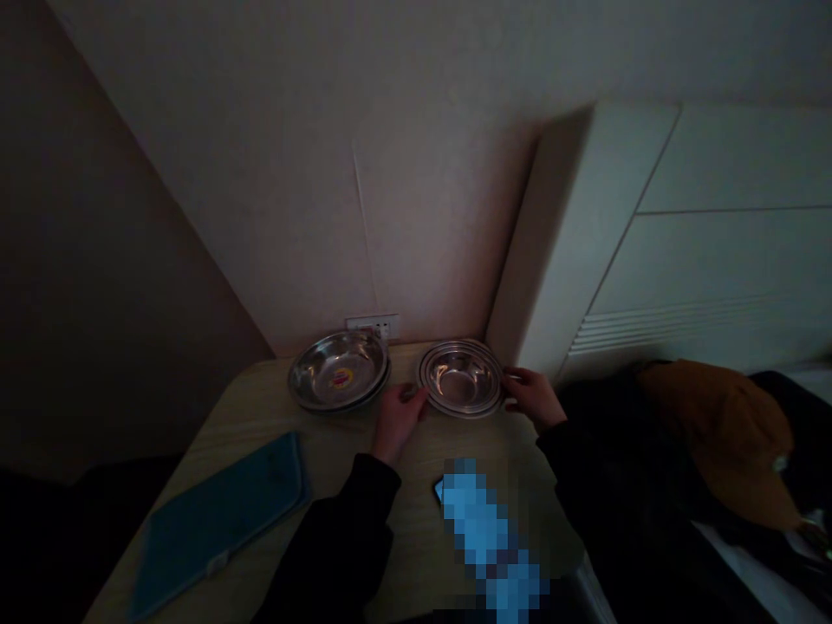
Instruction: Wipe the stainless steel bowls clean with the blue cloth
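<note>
A nested stack of shiny metal bowls (458,387) sits on the wooden tabletop, close to the wall. My left hand (396,420) is at the stack's left rim, fingers curled and tips touching the edge. On the opposite side, my right hand (536,399) has its thumb and fingers at the right rim. Between them the two hands grip the stack from both sides. To the left of my left hand rests a larger metal basin (318,371) with a round yellow and red sticker inside. It is tilted on another dark-rimmed dish, mostly hidden under it.
A blue flat case (221,520) lies at the table's left. Nearer me is a phone (481,529) with a blurred-out screen. A wall socket (373,325) is behind the basin. To the right stand a white headboard (650,243) and an orange-brown cap (728,433) on dark fabric.
</note>
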Tool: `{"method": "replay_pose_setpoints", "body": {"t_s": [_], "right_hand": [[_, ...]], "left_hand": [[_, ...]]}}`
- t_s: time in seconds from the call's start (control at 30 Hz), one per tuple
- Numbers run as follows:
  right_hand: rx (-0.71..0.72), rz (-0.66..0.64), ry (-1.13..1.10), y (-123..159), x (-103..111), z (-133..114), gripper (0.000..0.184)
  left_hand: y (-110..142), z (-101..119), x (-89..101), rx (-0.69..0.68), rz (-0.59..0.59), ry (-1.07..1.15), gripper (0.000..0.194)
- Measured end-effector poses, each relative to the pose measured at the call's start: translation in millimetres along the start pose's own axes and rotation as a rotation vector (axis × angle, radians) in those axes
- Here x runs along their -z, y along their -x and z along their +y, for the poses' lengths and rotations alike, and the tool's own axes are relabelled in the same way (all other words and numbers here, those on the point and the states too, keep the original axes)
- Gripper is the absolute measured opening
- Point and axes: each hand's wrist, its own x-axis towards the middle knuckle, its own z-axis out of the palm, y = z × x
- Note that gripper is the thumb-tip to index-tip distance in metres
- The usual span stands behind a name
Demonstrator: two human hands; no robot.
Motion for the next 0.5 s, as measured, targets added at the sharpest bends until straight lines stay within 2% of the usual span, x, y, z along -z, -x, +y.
{"method": "replay_pose_setpoints", "body": {"t_s": [0.13, 0.3, 0.43, 0.5], "right_hand": [[0.009, 0.000, 0.028, -2.0, -2.1, -0.7, 0.032], [0.019, 0.028, 0.130, -11.4, -2.9, -4.8, 0.032], [0.136, 0.167, 0.254, -2.5, 0.2, -11.3, 0.030], [0.240, 0.262, 0.314, 8.6, -2.9, -19.7, 0.029]], "left_hand": [[16.0, -5.4, 14.0, 0.002, 0.013, 0.034, 0.034], [34.9, -5.1, 38.6, -0.061, 0.030, 0.094, 0.015], [44.8, -1.9, 66.1, -0.129, 0.072, 0.100, 0.016], [47.2, -0.8, 83.9, -0.164, 0.155, 0.080, 0.020]]}}
